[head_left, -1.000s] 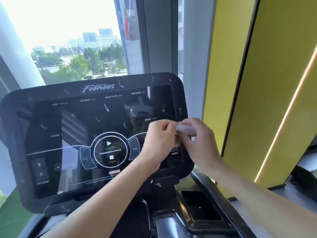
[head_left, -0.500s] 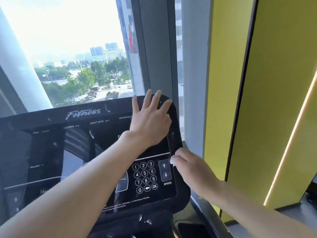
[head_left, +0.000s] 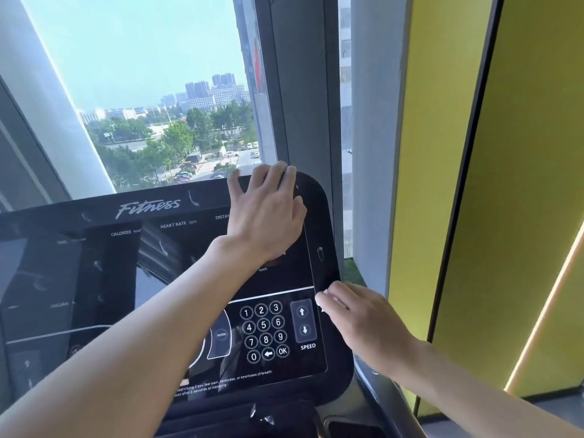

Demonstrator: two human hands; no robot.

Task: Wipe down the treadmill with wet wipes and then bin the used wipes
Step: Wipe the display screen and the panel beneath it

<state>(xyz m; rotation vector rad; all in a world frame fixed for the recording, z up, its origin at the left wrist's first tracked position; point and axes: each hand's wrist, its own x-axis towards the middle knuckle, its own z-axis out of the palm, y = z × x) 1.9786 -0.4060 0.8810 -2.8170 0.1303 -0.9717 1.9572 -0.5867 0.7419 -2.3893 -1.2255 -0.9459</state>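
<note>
The treadmill's black console (head_left: 126, 279) fills the lower left, with a "Fitness" logo on top and a number keypad (head_left: 264, 331) at its lower right. My left hand (head_left: 265, 216) lies flat on the console's top right corner, fingers spread and reaching the upper edge. No wipe shows under it. My right hand (head_left: 363, 320) is at the console's right edge, beside the speed arrows. Its curled fingertips pinch a small white wet wipe (head_left: 318, 301), of which only a bit shows.
A large window (head_left: 142, 105) with a dark frame stands behind the console. Yellow wall panels (head_left: 521, 184) with a lit strip rise on the right. A dark tray recess (head_left: 347, 429) sits below the console at the bottom edge.
A second ago both hands pinched the wipe together in front of the screen. They have parted: my left hand went up to the top right corner, my right hand took the wipe to the right edge.
</note>
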